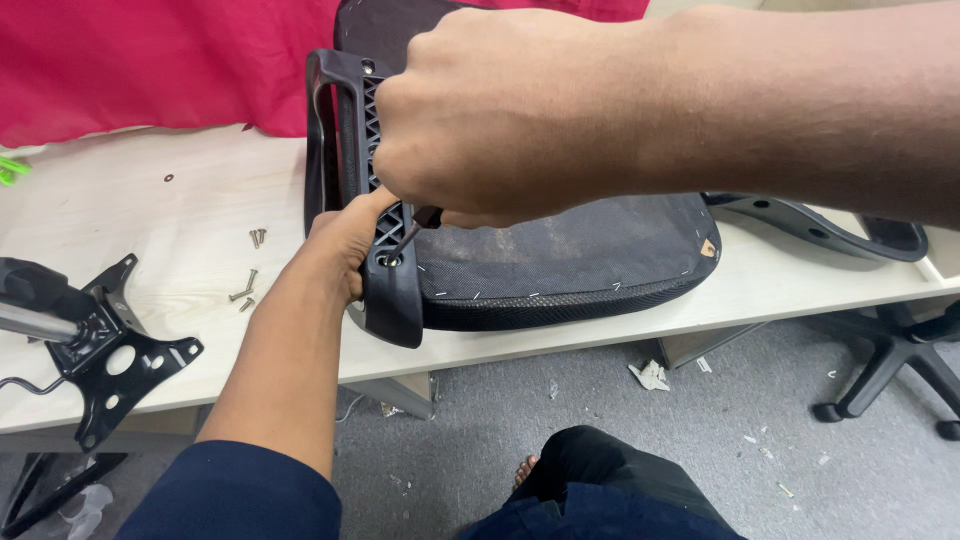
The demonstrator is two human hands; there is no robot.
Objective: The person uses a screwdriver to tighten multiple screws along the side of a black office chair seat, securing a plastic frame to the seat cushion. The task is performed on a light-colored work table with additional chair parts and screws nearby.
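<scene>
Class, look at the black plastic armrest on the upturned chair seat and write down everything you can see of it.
The armrest is a black plastic loop with a ribbed lattice along its inner face and a flat foot with a screw hole. It stands upright against the left edge of the seat, which lies underside up on the table. The left hand grips it near the foot. The right hand holds a small tool with its tip at the screw hole.

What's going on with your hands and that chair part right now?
Left hand gripping black armrest bracket. Right hand fisted on hex key, tip in bolt hole. Loose screws beside, clear.
</scene>
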